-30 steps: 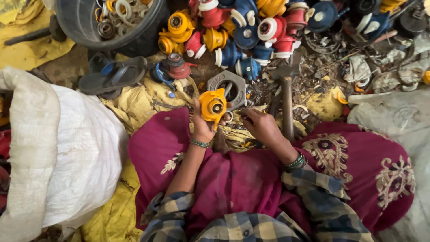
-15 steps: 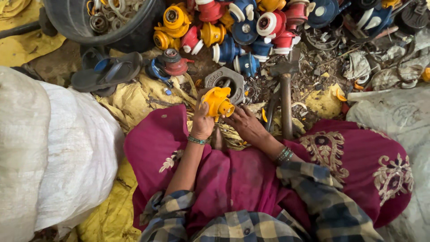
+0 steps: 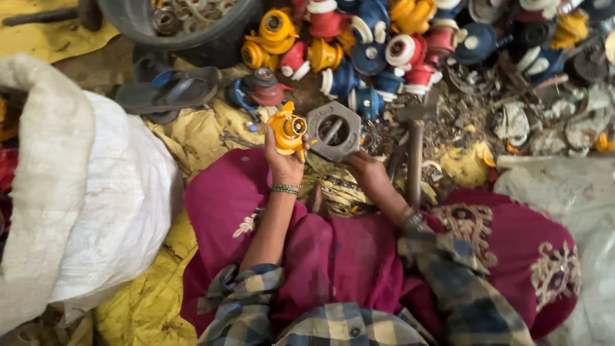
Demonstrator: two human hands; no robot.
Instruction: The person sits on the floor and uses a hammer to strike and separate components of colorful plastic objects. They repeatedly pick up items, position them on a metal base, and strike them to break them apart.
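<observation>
Cluttered ground fills my view: yellow tarpaulin (image 3: 192,138) under scraps and metal bits, with a grey hexagonal metal block (image 3: 334,131) at the middle that I will use as my landmark. Just left of the block, my left hand (image 3: 285,160) is raised, fingers closed around a yellow plastic valve body (image 3: 287,131), its round opening facing up toward me. The valve body nearly touches the block's left edge. Below and right of the block, my right hand (image 3: 368,173) rests low on the debris; its fingers curl downward and I cannot tell whether they hold anything. Right of the block lies a hammer (image 3: 415,154), handle pointing toward my lap and close by my right wrist. Beyond the block sits a heap of similar red, blue and yellow valve bodies (image 3: 359,45), and up-left of it a dark tub (image 3: 186,29) holding metal rings. Far left of the block bulges a white woven sack (image 3: 83,192).

My grip on the valve body looks to be on its lower part only, so I judge it could twist or slip out onto the scrap. Sharp metal pieces around the block could also nick my right fingers.
</observation>
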